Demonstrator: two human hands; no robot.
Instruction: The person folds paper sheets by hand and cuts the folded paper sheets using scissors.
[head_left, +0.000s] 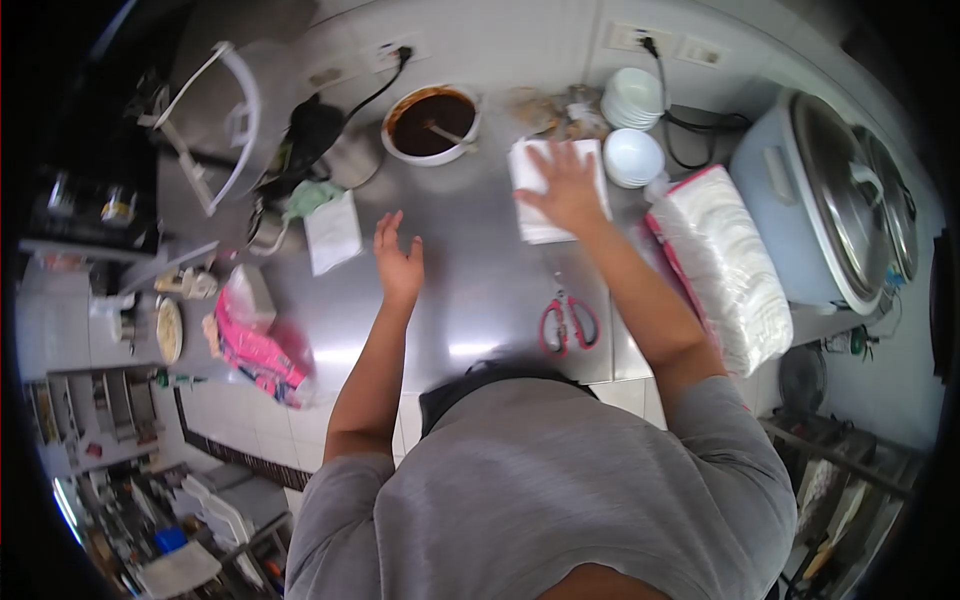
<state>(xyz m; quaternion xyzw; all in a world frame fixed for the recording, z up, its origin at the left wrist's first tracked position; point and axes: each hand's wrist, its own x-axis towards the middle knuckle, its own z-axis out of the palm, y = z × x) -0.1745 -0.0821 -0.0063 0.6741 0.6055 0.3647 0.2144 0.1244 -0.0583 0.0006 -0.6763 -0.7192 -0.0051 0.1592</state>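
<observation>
Grey shirt (560,490) of the person fills the foreground, at the near edge of the metal bench (470,270). Red-handled scissors (567,325) lie just beyond, handles toward the person. To the left sits a pink bag (255,340); to the right, a pink-edged plastic pack (725,270) of white contents. Left hand (400,268): fingers released and slightly curled, over the bench; contact with the surface cannot be determined. Right hand (567,190): fingers spread, ungripped, laid across a white stack (540,226) of flat sheets, which rests on the bench beyond the scissors. Farther back, left of the stack, stands a white bowl (420,159) of dark contents with a utensil in it; small white bowls (634,158) are nested just right of the stack.
</observation>
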